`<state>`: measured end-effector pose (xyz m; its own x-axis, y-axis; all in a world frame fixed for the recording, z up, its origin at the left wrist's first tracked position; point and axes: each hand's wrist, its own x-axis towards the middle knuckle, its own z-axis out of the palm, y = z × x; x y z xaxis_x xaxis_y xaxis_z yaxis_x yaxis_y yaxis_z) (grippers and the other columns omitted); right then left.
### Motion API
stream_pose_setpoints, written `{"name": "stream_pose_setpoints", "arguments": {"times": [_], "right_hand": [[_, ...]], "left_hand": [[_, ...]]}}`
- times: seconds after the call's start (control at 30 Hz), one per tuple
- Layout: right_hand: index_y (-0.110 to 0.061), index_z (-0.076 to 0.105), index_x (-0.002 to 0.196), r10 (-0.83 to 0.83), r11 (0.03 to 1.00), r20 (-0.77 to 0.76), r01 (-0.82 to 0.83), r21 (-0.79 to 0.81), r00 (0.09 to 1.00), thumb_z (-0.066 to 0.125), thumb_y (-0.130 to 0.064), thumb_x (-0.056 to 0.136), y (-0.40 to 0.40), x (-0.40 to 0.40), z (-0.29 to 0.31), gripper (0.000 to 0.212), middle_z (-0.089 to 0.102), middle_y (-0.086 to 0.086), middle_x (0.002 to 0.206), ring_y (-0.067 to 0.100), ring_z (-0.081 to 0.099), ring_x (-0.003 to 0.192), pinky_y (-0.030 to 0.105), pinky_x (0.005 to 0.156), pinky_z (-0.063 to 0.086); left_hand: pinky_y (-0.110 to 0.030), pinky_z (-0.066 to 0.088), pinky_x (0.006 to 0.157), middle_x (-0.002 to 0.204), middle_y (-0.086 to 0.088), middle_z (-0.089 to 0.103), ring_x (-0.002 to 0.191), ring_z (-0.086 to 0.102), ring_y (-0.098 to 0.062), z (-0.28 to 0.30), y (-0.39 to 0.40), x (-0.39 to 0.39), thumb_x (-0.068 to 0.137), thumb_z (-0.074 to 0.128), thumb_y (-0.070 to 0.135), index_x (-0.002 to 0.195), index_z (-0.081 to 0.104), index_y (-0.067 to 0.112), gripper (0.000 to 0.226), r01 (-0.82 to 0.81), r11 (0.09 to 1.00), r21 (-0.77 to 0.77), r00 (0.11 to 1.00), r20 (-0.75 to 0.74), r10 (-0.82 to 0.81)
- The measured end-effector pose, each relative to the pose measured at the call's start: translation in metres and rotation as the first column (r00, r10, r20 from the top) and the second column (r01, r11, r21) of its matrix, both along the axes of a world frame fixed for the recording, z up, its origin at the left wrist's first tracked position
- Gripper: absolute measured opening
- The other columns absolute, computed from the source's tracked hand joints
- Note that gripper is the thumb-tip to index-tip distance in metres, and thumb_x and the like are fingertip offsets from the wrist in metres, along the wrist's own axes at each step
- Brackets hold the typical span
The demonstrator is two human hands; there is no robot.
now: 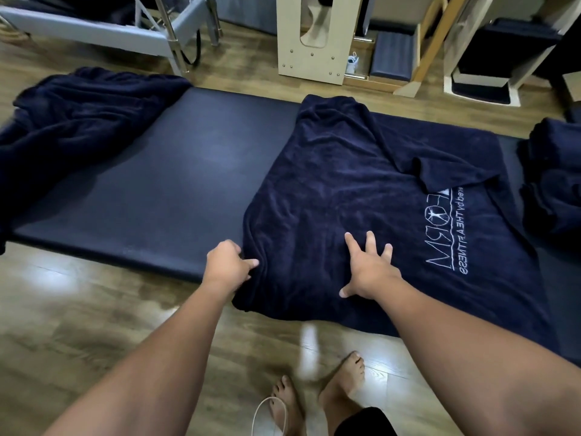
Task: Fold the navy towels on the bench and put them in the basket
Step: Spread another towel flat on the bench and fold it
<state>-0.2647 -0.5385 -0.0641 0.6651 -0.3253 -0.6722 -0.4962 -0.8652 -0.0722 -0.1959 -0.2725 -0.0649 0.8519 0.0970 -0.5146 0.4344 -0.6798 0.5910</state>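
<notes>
Two bare feet (317, 401) are standing on the wooden floor (94, 309). The left hand (228, 267) is pinching the near edge of the spread navy towel with white lettering (361, 190), its grip clamped; the right hand (369, 269) is pressing flat, fingers apart. The towel is lying on the dark padded worktop (176, 184). A crumpled navy towel (78, 121) is lying far left, another navy heap (553, 177) far right.

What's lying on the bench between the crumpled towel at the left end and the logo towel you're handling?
Nothing: in the head view that stretch of bench is bare padding between the crumpled towel and the logo towel.
</notes>
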Motion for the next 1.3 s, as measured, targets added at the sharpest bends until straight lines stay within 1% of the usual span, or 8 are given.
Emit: {"name": "stream_pose_setpoints", "arguments": {"times": [0.23, 0.37, 0.57, 0.77, 0.9, 1.03, 1.17, 1.3], "right_hand": [[-0.056, -0.016, 0.15, 0.009, 1.0, 0.016, -0.009, -0.01, 1.0, 0.093, -0.043, 0.065, -0.002, -0.001, 0.0, 0.139, -0.032, -0.012, 0.162, 0.04, -0.017, 0.152, 0.068, 0.104, 0.039], [-0.056, -0.017, 0.15, 0.016, 1.0, 0.0, -0.016, -0.014, 1.0, 0.093, -0.046, 0.065, -0.002, -0.001, 0.003, 0.139, -0.032, -0.011, 0.162, 0.039, -0.016, 0.153, 0.068, 0.104, 0.039], [-0.058, -0.018, 0.149, 0.007, 0.999, -0.015, -0.007, -0.034, 1.0, 0.093, -0.047, 0.065, 0.0, -0.001, 0.005, 0.14, -0.031, -0.013, 0.162, 0.036, -0.016, 0.154, 0.068, 0.102, 0.04], [-0.056, -0.019, 0.15, -0.003, 0.998, -0.009, 0.002, -0.061, 1.0, 0.091, -0.049, 0.067, 0.004, -0.004, 0.006, 0.137, -0.028, -0.01, 0.164, 0.037, -0.015, 0.153, 0.073, 0.106, 0.03], [-0.054, -0.018, 0.151, 0.023, 0.998, 0.019, -0.022, -0.052, 1.0, 0.085, -0.059, 0.069, -0.002, -0.013, 0.007, 0.132, -0.025, -0.009, 0.165, 0.037, -0.012, 0.154, 0.072, 0.107, 0.029], [-0.054, -0.005, 0.152, 0.108, 0.992, 0.046, -0.105, -0.065, 0.993, 0.082, -0.071, 0.06, -0.016, -0.011, 0.013, 0.128, -0.002, -0.006, 0.164, 0.036, 0.01, 0.15, 0.068, 0.107, 0.029], [-0.043, 0.036, 0.136, 0.101, 0.994, 0.101, -0.095, -0.059, 0.99, 0.066, -0.08, 0.066, -0.038, 0.029, 0.025, 0.084, 0.036, 0.001, 0.139, 0.033, 0.036, 0.128, 0.058, 0.102, 0.038], [-0.025, 0.05, 0.133, 0.047, 0.997, 0.231, -0.029, -0.078, 0.972, 0.06, -0.063, 0.089, -0.07, 0.086, 0.023, 0.06, 0.041, 0.005, 0.136, 0.033, 0.038, 0.127, 0.049, 0.1, 0.043]], "left_hand": [[-0.031, 0.045, 0.067, 0.062, -0.007, 0.056, 0.068, 0.055, -0.028, -0.004, 0.002, 0.004, 0.089, 0.075, 0.021, 0.058, 0.049, 0.008, 0.043, 0.108, 0.982, 0.158, 0.988, 0.097, -0.124], [-0.037, 0.05, 0.09, 0.097, -0.021, 0.072, 0.104, 0.065, -0.041, 0.007, 0.041, 0.022, 0.093, 0.07, 0.022, 0.081, 0.07, 0.009, 0.017, -0.027, 0.959, 0.281, 0.985, 0.173, -0.023], [-0.038, 0.047, 0.078, 0.091, -0.014, 0.061, 0.095, 0.059, -0.039, 0.01, 0.037, 0.015, 0.088, 0.061, 0.011, 0.089, 0.06, 0.006, 0.005, 0.036, 0.944, 0.328, 0.996, 0.068, -0.062], [-0.044, 0.045, 0.088, 0.124, -0.013, 0.045, 0.107, 0.048, -0.035, 0.011, 0.022, 0.008, 0.083, 0.05, 0.003, 0.121, 0.052, 0.013, 0.04, 0.269, 0.899, 0.346, 0.934, 0.134, -0.331], [-0.047, 0.04, 0.106, 0.158, -0.002, 0.026, 0.141, 0.026, -0.028, 0.008, 0.001, 0.016, 0.085, 0.046, 0.006, 0.137, 0.049, 0.018, 0.054, 0.575, 0.663, 0.48, 0.742, 0.037, -0.67], [-0.042, 0.042, 0.09, 0.125, -0.004, 0.05, 0.115, 0.047, -0.028, 0.015, -0.026, 0.038, 0.087, 0.045, 0.011, 0.103, 0.051, 0.014, 0.016, 0.564, 0.557, 0.609, 0.738, -0.07, -0.671], [-0.041, 0.039, 0.083, 0.116, -0.01, 0.049, 0.11, 0.047, -0.032, 0.021, -0.053, 0.08, 0.087, 0.043, 0.01, 0.101, 0.041, 0.014, 0.015, 0.494, 0.655, 0.571, 0.817, -0.048, -0.575], [-0.041, 0.043, 0.09, 0.126, -0.013, 0.043, 0.116, 0.038, -0.033, 0.011, -0.081, 0.124, 0.09, 0.047, 0.01, 0.123, 0.046, 0.009, 0.033, 0.486, 0.757, 0.436, 0.84, 0.005, -0.542]]}}
